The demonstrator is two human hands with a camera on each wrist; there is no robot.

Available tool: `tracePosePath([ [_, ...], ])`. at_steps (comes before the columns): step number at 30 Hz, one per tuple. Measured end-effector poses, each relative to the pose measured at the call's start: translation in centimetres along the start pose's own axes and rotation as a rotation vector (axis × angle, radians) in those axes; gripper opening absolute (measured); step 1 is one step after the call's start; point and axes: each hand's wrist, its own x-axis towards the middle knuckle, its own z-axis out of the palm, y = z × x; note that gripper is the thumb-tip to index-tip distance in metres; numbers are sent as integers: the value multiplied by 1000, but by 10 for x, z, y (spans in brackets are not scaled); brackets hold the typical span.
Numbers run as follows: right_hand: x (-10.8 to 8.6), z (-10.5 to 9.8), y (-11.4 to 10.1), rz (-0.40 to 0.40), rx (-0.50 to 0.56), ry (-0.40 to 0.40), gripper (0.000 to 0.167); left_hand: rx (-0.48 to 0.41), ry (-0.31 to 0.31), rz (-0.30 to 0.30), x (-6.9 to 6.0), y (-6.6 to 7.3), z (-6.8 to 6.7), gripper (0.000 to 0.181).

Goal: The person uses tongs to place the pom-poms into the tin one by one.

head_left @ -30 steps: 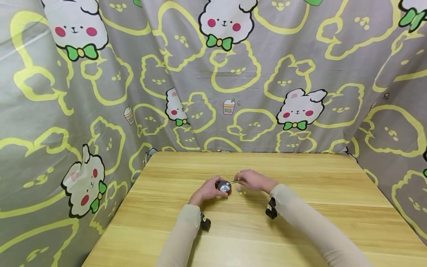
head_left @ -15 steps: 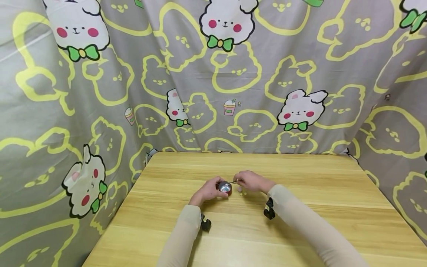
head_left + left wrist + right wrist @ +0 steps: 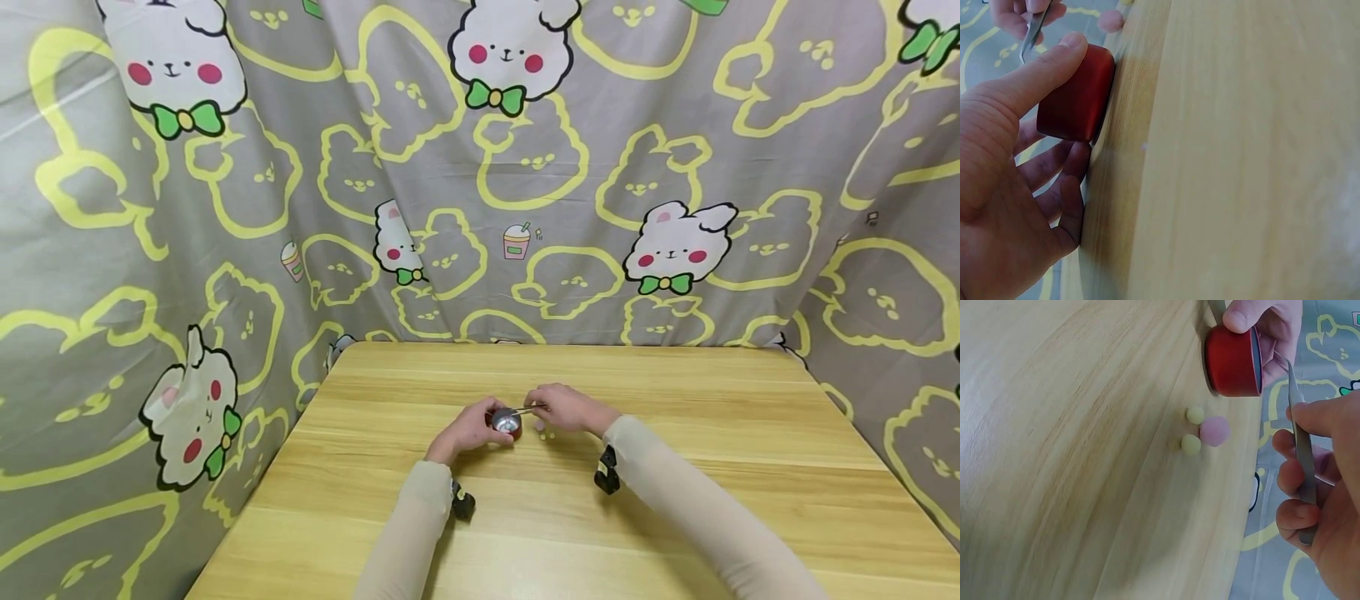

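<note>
A small red cup (image 3: 507,425) with a silvery inside stands on the table, its opening facing up. My left hand (image 3: 471,426) grips its side, the thumb on the near side, as the left wrist view also shows on the red wall (image 3: 1079,94). Something pale shows inside, too small to tell. My right hand (image 3: 564,407) pinches metal tweezers (image 3: 1302,456), whose tips reach over the cup's rim. Whether the tips hold anything cannot be made out. Beside the cup lie a pink ball (image 3: 1214,431) and two pale yellow balls (image 3: 1191,444).
The wooden table (image 3: 525,517) extends around both hands. Behind it and at both sides hangs a grey curtain (image 3: 555,292) with yellow outlines and white cartoon animals. A dark wrist device sits at each cuff.
Around the first half second my right hand shifted slightly left toward the cup. Since then both hands have stayed nearly still, with the tweezers' tips over the cup.
</note>
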Motion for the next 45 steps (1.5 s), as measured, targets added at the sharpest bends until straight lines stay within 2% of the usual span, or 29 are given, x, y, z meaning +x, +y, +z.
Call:
tracePosePath([
  [9, -18, -9, 2, -17, -2, 37, 14, -4, -2, 6, -1, 1, 0, 48],
  [24, -52, -11, 26, -30, -41, 89, 12, -5, -2, 4, -3, 2, 0, 47],
  [29, -61, -12, 31, -24, -46, 82, 12, -4, 3, -6, -3, 1, 0, 46],
  [37, -71, -7, 32, -2, -37, 66, 12, -15, -1, -15, -2, 0, 0, 45],
  [45, -73, 0, 33, 1, -51, 62, 11, -10, -2, -21, -3, 1, -1, 46],
])
